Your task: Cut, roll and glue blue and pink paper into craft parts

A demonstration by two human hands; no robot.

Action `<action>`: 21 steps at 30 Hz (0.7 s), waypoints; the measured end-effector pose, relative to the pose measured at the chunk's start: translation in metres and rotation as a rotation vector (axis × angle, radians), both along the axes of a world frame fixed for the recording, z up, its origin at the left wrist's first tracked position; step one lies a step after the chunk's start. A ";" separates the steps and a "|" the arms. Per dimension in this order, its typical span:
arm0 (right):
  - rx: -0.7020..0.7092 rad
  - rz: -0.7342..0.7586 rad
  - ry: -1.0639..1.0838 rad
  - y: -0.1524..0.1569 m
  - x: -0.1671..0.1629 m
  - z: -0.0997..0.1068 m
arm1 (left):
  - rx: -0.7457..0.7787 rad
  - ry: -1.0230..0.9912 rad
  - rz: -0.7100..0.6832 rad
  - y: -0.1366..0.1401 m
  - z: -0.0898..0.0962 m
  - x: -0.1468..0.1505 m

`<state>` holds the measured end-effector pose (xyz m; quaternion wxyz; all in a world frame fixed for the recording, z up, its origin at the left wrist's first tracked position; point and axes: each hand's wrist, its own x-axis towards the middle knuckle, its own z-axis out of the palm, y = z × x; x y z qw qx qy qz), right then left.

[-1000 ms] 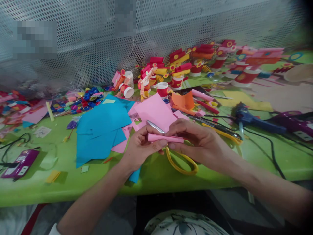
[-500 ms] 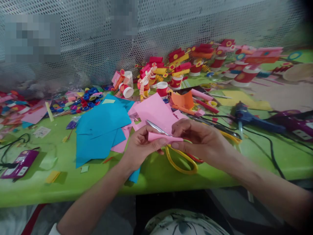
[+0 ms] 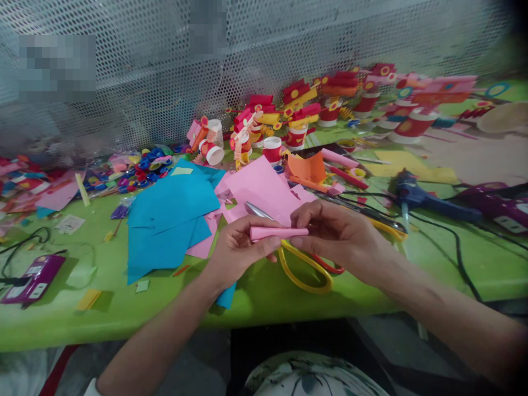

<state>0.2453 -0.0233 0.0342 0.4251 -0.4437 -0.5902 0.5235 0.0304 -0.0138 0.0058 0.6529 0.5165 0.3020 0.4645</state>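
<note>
Between my two hands is a narrow roll of pink paper (image 3: pixel 274 233), held level above the table. My left hand (image 3: pixel 241 245) pinches its left end between thumb and fingers. The right end is gripped by the thumb and fingertips of my right hand (image 3: pixel 334 231). Scissors with yellow handles (image 3: pixel 307 272) lie below and behind the roll, partly hidden by my hands, their blades pointing up and left. Just beyond lies a larger sheet of pink paper (image 3: pixel 264 184). Blue paper sheets (image 3: pixel 169 225) are spread to the left of my left hand.
Red-and-white cup figures (image 3: pixel 297 135) with coloured paper rolls line the back. A blue glue gun (image 3: pixel 429 201) with a black cord lies at right. Colourful small parts (image 3: pixel 144 165) are heaped at back left. A purple power box (image 3: pixel 35 278) sits on the green table (image 3: pixel 165 313) at left.
The pink paper, looser before with an edge raised, is now a tighter, rounder roll. Both hands have stayed nearly in place, their fingers shifted slightly along it.
</note>
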 end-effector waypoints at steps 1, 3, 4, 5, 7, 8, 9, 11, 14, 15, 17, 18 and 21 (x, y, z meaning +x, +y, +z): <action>0.002 0.004 0.004 0.000 0.000 0.000 | 0.003 0.003 0.008 0.000 0.002 0.000; 0.007 0.023 -0.005 -0.001 0.000 0.000 | 0.017 0.018 0.011 -0.001 0.004 0.001; 0.011 0.029 -0.010 -0.001 -0.001 -0.001 | 0.029 0.029 0.006 -0.001 0.005 0.001; 0.014 0.032 -0.014 -0.001 -0.001 -0.001 | 0.042 0.040 0.000 -0.002 0.005 0.001; 0.016 0.028 -0.020 -0.001 -0.003 -0.003 | 0.074 0.055 -0.007 -0.002 0.005 0.001; 0.017 0.028 -0.019 0.000 -0.003 -0.003 | 0.086 0.061 -0.007 -0.002 0.004 0.001; 0.019 0.030 -0.015 0.000 -0.003 -0.004 | 0.094 0.065 -0.004 -0.002 0.004 0.001; 0.015 0.047 -0.006 -0.001 -0.003 -0.006 | 0.099 0.070 0.003 -0.003 0.003 0.001; -0.002 0.069 0.015 -0.002 -0.003 -0.006 | 0.104 0.064 0.006 -0.003 0.004 0.001; -0.011 0.074 0.023 -0.002 -0.003 -0.006 | 0.111 0.059 0.007 -0.004 0.005 0.001; -0.033 0.082 0.043 -0.002 -0.003 -0.004 | 0.125 0.045 0.010 -0.004 0.006 0.001; -0.046 0.082 0.050 -0.003 -0.004 -0.003 | 0.129 0.041 0.011 -0.004 0.006 0.001; -0.071 0.079 0.052 -0.003 -0.005 -0.002 | 0.112 0.059 0.020 -0.005 0.006 0.001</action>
